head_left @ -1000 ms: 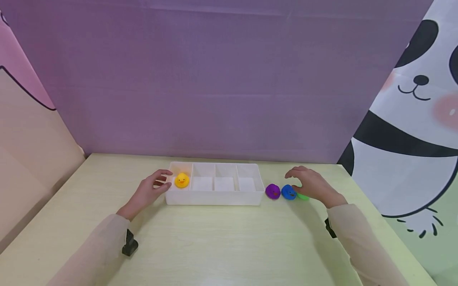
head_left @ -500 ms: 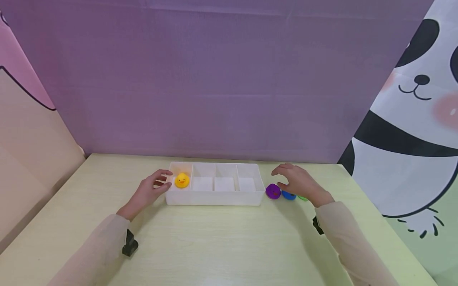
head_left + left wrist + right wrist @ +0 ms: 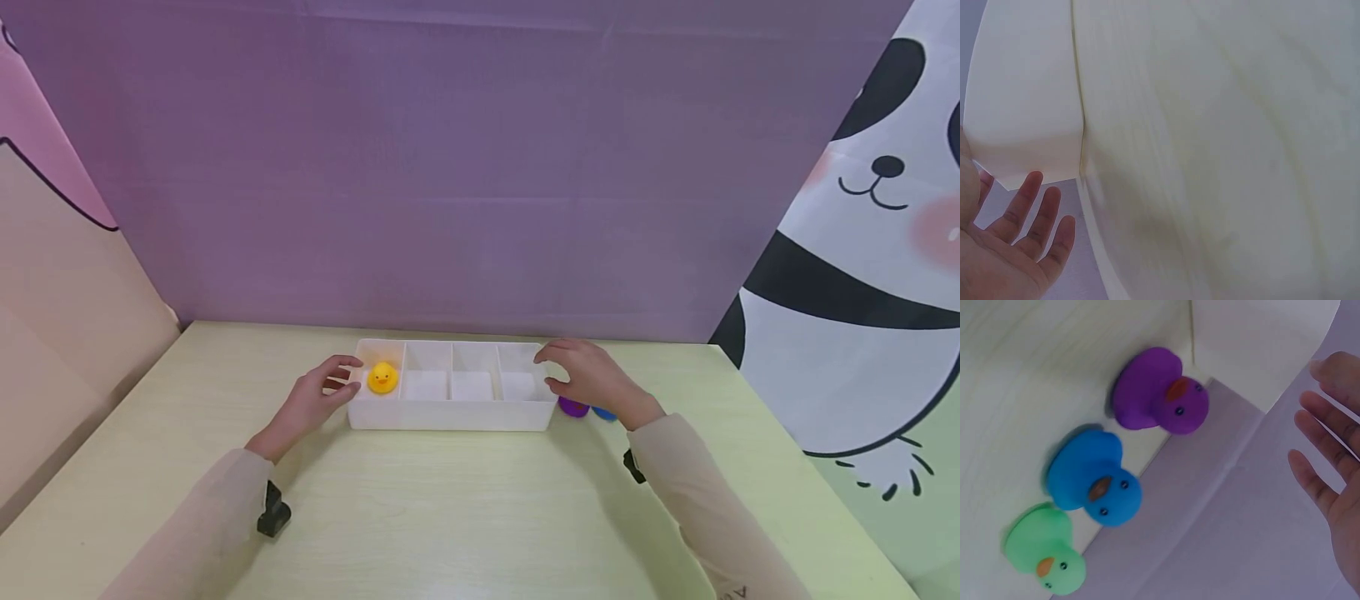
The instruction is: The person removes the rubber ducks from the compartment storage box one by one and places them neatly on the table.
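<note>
A white box [image 3: 450, 416] with several compartments in a row stands near the table's far edge. Its leftmost compartment holds a yellow rubber duck [image 3: 382, 377]. My left hand [image 3: 322, 394] is at the left end of the box, fingers loosely bent, nothing in its grasp. At the opposite end my right hand [image 3: 592, 375] hovers by the rim, thumb apart from the fingers, holding nothing. Below that hand sits a purple rubber duck [image 3: 1141, 390], beside the box. A blue duck [image 3: 1091, 472] and a green duck [image 3: 1044, 547] follow in a row; the head view hides the green one.
The pale wooden table [image 3: 450, 517] backs onto a purple cloth [image 3: 450, 167]. A panda picture [image 3: 862, 275] covers the wall on the right. Black wrist devices [image 3: 273, 510] sit at both sleeves.
My right hand has moved left from above the blue and green ducks to the right end of the box. The left hand, the box and the ducks keep their places.
</note>
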`<state>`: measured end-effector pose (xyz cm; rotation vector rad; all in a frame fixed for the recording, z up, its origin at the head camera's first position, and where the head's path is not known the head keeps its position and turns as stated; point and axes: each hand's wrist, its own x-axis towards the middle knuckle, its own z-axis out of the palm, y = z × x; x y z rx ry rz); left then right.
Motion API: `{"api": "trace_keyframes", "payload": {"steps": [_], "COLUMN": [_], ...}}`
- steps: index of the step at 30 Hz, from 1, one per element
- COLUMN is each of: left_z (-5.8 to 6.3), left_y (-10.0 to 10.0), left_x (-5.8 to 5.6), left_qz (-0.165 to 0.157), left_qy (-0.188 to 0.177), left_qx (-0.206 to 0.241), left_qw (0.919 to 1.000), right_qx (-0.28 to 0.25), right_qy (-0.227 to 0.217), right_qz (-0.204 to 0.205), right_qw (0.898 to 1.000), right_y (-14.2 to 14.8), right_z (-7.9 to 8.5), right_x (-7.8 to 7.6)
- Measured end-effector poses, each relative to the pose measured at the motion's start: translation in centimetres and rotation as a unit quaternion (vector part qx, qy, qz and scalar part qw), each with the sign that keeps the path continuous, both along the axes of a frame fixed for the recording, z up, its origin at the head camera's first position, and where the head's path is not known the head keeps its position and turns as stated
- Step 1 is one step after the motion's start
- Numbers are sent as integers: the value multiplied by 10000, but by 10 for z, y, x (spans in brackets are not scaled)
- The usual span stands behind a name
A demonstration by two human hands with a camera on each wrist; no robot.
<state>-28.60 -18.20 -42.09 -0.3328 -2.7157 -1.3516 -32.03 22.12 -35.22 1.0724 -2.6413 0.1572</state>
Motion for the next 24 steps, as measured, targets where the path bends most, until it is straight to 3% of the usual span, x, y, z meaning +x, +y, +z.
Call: {"api": "trace_keyframes", "payload": {"steps": [11, 24], "left_z": [-1, 0], "left_y": [-1, -2], "left_x": [-1, 0], "left_qz": [10, 46], "left_qy": [-9, -44], "left_qx": [-26, -53], "left_qw": [10000, 10000], "right_qx": [84, 119], "right_qy": [266, 152], "right_qz": [448, 724], "right_qw": [9986, 9972], "right_y": [-36, -81], "right_z": [-2, -2], "right_x": [-7, -10]}}
